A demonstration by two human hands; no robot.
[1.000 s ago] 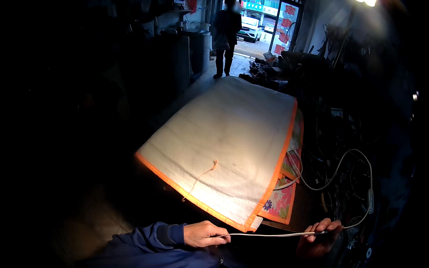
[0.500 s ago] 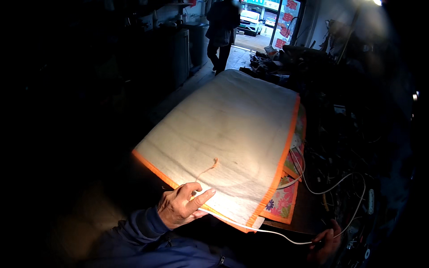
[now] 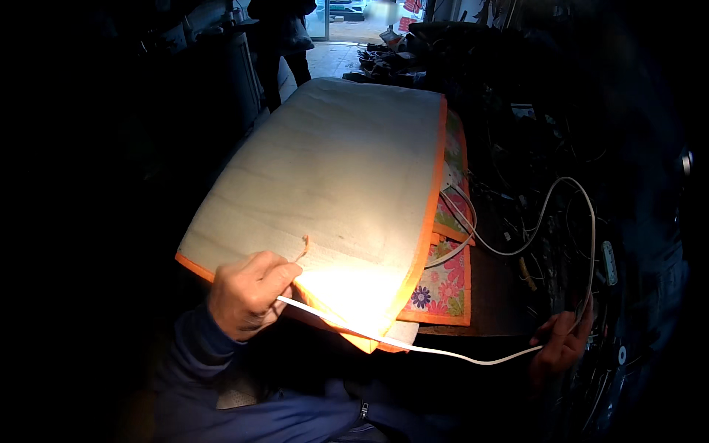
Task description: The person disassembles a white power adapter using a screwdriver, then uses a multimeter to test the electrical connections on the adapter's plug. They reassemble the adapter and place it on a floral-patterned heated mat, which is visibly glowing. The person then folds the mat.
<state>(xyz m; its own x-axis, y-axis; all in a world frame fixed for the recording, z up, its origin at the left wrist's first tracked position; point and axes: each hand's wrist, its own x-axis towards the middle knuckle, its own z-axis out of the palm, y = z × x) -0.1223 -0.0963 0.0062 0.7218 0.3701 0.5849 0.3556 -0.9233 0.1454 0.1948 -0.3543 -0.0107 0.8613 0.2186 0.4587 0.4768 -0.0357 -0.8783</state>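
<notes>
A cream blanket (image 3: 325,170) with orange edging, folded over, covers the table; its flowered side (image 3: 447,284) shows at the right. A white electric cord (image 3: 484,362) sags between my hands in front of it. My left hand (image 3: 255,292) is closed on the cord at the blanket's near edge. A thin orange strip (image 3: 306,247) rises beside its thumb and fingers. At the right, my right hand (image 3: 561,343) is closed around the cord in dim light. From there the cord loops up and back toward the blanket's right side.
The dark tabletop (image 3: 495,295) shows right of the blanket. Beyond it lies dim clutter, with a pale elongated object (image 3: 609,263) and a small white ring (image 3: 622,355). A person (image 3: 284,37) stands at the far left near a bright doorway.
My view has shifted, so the blanket sits further up and left. My left hand has gone from pointing fingers to a closed grip on the cord. My right hand has risen, lifting the cord's loop.
</notes>
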